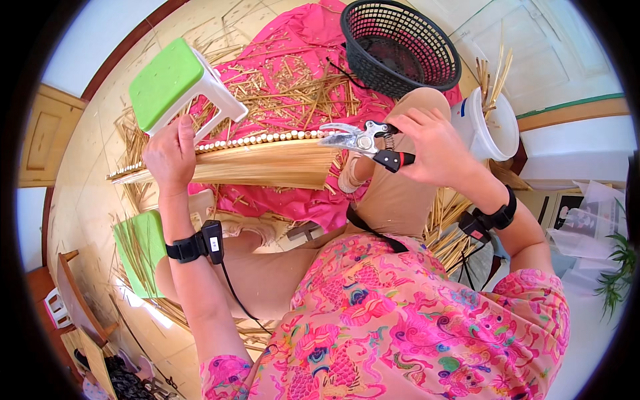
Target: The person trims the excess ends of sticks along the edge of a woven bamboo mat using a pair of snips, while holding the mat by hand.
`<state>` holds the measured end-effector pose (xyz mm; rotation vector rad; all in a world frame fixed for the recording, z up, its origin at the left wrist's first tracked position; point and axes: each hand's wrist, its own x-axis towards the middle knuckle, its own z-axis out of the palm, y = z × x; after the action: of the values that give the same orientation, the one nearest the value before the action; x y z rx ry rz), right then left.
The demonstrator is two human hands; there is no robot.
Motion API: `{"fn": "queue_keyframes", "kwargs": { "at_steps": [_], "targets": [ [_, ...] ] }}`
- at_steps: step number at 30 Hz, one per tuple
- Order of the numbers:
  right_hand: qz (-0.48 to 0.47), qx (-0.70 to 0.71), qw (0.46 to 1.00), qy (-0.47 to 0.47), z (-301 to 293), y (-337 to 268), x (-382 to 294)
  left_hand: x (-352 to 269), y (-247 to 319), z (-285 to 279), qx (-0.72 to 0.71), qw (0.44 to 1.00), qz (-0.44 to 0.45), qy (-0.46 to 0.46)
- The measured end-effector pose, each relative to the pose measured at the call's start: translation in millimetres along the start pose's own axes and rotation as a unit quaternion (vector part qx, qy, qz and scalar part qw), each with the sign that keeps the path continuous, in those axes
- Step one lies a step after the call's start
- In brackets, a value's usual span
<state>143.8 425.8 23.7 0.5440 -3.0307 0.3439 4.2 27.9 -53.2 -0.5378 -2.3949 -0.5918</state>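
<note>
A long woven mat of thin straw-coloured stalks [265, 165], with a row of pale cut ends along its far edge, stretches across in front of me. My left hand [172, 155] is closed on the mat towards its left part, thumb up. In my right hand [432, 145] are pruning shears [365, 142] with black and red handles; their blades are apart and lie over the mat's right end, by the last cut ends. Whether the blades touch a stalk cannot be told.
Cut stalk pieces [300, 90] litter a pink cloth [280, 25] on the tiled floor. Around it stand a green-topped stool [167, 80], a black plastic basket [360, 65] and a white bucket [470, 120] holding stalks. Another green stool [140, 250] bears stalks at the left.
</note>
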Motion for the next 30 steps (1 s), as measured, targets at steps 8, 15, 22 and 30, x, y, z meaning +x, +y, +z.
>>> {"fn": "queue_keyframes", "kwargs": {
  "at_steps": [8,15,22,30],
  "targets": [
    [0.245,0.255,0.927,-0.122,-4.1,0.9,9.2,0.4,-1.0,-1.4,0.006,1.000,-0.013,-0.019],
    [0.012,0.087,0.996,-0.003,-1.1,12.0,5.7,-0.9,-1.3,0.0,0.015,1.000,-0.013,-0.012],
    [-0.027,0.089,0.995,-0.028,-8.8,13.5,16.1,0.2,-0.2,-2.2,0.011,1.000,-0.009,-0.024],
    [-0.045,0.103,0.993,-0.043,-2.8,19.9,19.2,-0.9,-0.8,-2.2,0.009,1.000,-0.010,-0.023]
  ]
}}
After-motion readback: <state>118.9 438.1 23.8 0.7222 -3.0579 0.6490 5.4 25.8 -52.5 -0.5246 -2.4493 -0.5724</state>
